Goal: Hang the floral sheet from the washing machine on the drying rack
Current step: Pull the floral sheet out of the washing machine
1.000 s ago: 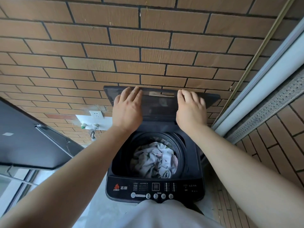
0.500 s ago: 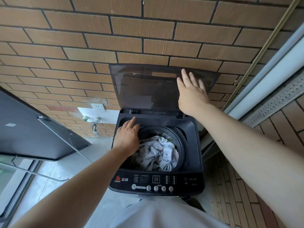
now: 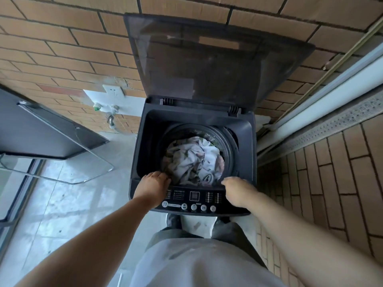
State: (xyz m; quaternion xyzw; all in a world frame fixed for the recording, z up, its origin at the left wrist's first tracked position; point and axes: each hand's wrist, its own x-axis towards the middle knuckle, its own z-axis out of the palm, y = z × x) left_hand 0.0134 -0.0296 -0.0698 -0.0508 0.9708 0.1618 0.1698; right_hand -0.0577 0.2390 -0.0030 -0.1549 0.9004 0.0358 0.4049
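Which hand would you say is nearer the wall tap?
Left. The left hand is front-left of the drum, toward the wall tap; the right hand is front-right.

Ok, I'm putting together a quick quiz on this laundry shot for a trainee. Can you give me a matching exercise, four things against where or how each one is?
Things:
1. lid
2. floral sheet
3. wall socket
4. left hand

Places or states:
A. crumpled inside the drum
B. at the front edge of the opening
C. raised, standing up against the brick wall
D. on the wall, left of the washing machine

Pairs: 1-C, 2-A, 3-D, 4-B
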